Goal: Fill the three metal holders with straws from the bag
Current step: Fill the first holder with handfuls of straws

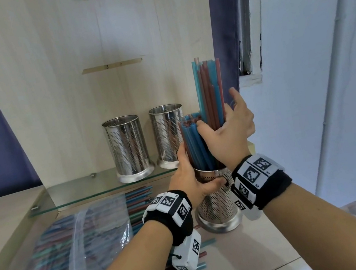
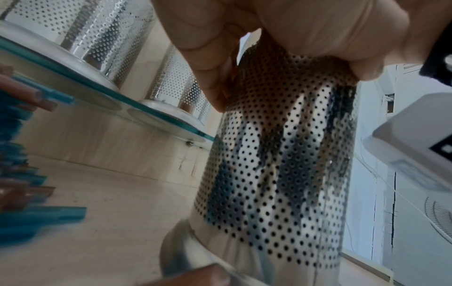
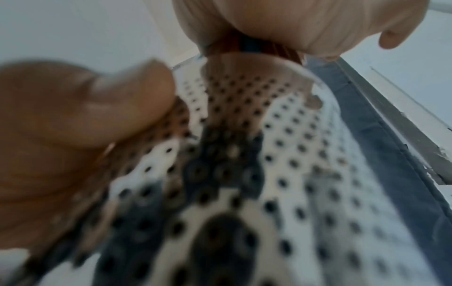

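Observation:
A perforated metal holder (image 1: 217,201) (image 2: 281,164) (image 3: 293,154) stands on the wooden counter, part full of blue and brown straws (image 1: 197,141). My left hand (image 1: 194,177) (image 2: 293,29) grips its upper wall and rim, thumb across the front. My right hand (image 1: 226,131) (image 3: 305,23) curls round a taller bundle of straws (image 1: 211,91) (image 3: 247,45) whose lower ends sit in the holder. Two empty holders (image 1: 128,148) (image 1: 169,136) stand on the glass shelf (image 1: 87,191) behind. The clear bag of straws (image 1: 73,248) lies at the left.
Loose straws (image 1: 195,265) lie on the counter under my left wrist, and more straws (image 2: 36,212) stick out of the bag's mouth. A wooden back panel (image 1: 87,55) rises behind the shelf. The counter edge (image 1: 289,260) runs close on the right.

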`<state>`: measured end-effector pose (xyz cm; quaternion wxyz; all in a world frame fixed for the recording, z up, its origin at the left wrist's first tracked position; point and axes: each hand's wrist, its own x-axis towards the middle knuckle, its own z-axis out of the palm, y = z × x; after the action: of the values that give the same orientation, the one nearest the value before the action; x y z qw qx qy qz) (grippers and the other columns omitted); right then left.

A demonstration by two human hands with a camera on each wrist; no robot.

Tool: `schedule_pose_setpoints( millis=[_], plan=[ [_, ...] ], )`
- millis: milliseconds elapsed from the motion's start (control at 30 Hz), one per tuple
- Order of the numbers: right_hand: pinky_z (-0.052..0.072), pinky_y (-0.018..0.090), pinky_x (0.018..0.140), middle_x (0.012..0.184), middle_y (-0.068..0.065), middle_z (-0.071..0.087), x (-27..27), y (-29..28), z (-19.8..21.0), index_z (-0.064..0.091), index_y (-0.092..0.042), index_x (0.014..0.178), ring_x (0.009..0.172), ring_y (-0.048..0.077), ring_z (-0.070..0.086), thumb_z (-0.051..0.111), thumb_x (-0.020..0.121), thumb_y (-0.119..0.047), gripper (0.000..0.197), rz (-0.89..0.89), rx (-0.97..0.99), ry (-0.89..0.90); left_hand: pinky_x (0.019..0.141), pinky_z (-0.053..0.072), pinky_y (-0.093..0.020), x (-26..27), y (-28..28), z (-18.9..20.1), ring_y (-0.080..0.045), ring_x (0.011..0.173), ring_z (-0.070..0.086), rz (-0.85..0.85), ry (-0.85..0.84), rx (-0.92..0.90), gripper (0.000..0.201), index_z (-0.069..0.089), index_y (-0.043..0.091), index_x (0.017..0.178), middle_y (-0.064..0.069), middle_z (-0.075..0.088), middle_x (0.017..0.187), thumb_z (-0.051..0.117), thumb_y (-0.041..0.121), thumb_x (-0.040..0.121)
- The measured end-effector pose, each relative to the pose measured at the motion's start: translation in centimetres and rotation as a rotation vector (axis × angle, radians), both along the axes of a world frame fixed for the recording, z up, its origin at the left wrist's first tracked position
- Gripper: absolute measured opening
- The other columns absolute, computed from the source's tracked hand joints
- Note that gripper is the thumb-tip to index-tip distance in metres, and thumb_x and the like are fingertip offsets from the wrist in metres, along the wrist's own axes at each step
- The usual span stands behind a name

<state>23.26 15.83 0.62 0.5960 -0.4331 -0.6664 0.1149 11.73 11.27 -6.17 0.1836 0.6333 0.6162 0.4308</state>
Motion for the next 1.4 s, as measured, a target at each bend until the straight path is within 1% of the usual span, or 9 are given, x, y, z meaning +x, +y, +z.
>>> schedule_pose_setpoints(
  millis=[267,400,567,733,900,1033,1133,1233,1400],
  plan=[
    [0.019,0.057,0.118,0.163,0.008,0.009,2.7,1.4,2.8,0.007,-0.024,0.153,0.15,0.021,0.014,0.066,0.073,-0.06,0.106,0.265,0.247,-0.098,0.11,0.039,-0.042,-0.3,0.1,-0.3,-0.015,0.131,0.046,-0.052,-0.007,0.012,0.129,-0.014,0.041,0.147,0.003,0.041,0.148,0.084,0.048,0.063],
    [0.02,0.054,0.12,0.162,0.009,0.021,3.2,1.0,7.7,0.024,-0.016,0.153,0.15,0.02,0.019,0.054,0.09,-0.05,0.078,0.322,0.439,-0.245,0.112,0.038,-0.044,-0.4,0.2,-0.2,-0.015,0.133,0.044,-0.058,-0.018,0.004,0.128,-0.014,0.044,0.145,0.004,0.04,0.149,0.084,0.049,0.063],
    [0.035,0.032,0.114,0.147,0.003,0.051,2.5,0.8,11.2,0.049,-0.017,0.143,0.137,0.016,0.045,0.042,0.101,-0.034,0.046,0.351,0.497,-0.594,0.111,0.037,-0.044,-0.4,0.1,-0.1,-0.012,0.132,0.044,-0.068,-0.044,-0.012,0.126,-0.012,0.048,0.144,0.009,0.041,0.147,0.086,0.04,0.066],
    [0.05,0.037,0.094,0.115,0.001,0.071,2.8,1.5,9.4,0.07,-0.014,0.117,0.106,0.016,0.065,0.044,0.097,-0.024,0.034,0.333,0.488,-0.52,0.113,0.036,-0.044,-0.4,0.2,-0.1,-0.012,0.134,0.041,-0.07,-0.039,-0.006,0.126,-0.012,0.048,0.144,0.008,0.038,0.149,0.086,0.042,0.065],
    [0.048,0.024,0.088,0.109,0.0,0.071,3.4,1.3,5.4,0.071,-0.011,0.111,0.099,0.011,0.063,0.046,0.099,-0.017,0.028,0.366,0.486,-0.473,0.112,0.036,-0.039,-0.3,0.1,-0.3,-0.012,0.133,0.042,-0.072,-0.035,0.008,0.127,-0.015,0.043,0.146,0.008,0.039,0.148,0.084,0.04,0.068],
    [0.05,0.029,0.083,0.103,-0.001,0.07,3.7,1.0,2.8,0.069,-0.01,0.11,0.094,0.009,0.061,0.043,0.1,-0.019,0.029,0.403,0.454,-0.516,0.112,0.037,-0.04,-0.3,0.1,-0.7,-0.01,0.131,0.044,-0.08,-0.056,0.029,0.126,-0.014,0.046,0.145,0.011,0.042,0.143,0.084,0.045,0.065],
    [0.046,0.019,0.096,0.131,-0.006,0.058,3.8,0.1,3.5,0.051,-0.016,0.137,0.117,0.006,0.056,0.042,0.097,-0.015,0.041,0.538,0.327,-0.365,0.112,0.038,-0.041,-0.2,0.0,-0.7,-0.008,0.13,0.045,-0.09,-0.077,0.047,0.123,-0.011,0.052,0.142,0.011,0.044,0.142,0.083,0.049,0.062],
    [0.031,0.016,0.112,0.153,-0.007,0.036,3.6,-0.8,5.1,0.03,-0.014,0.152,0.14,0.01,0.039,0.042,0.088,-0.002,0.066,0.615,0.373,-0.332,0.111,0.038,-0.045,-0.2,0.0,-0.7,-0.01,0.131,0.045,-0.089,-0.072,0.045,0.122,-0.01,0.054,0.14,0.01,0.044,0.143,0.082,0.052,0.059],
    [0.023,0.007,0.111,0.146,0.006,0.05,4.1,-0.5,5.2,0.05,-0.009,0.142,0.134,0.007,0.041,0.038,0.085,-0.005,0.058,0.546,0.383,-0.552,0.11,0.04,-0.045,-0.2,0.0,-0.7,-0.011,0.129,0.047,-0.088,-0.07,0.055,0.123,-0.01,0.053,0.141,0.01,0.045,0.143,0.08,0.059,0.057]
  ],
)
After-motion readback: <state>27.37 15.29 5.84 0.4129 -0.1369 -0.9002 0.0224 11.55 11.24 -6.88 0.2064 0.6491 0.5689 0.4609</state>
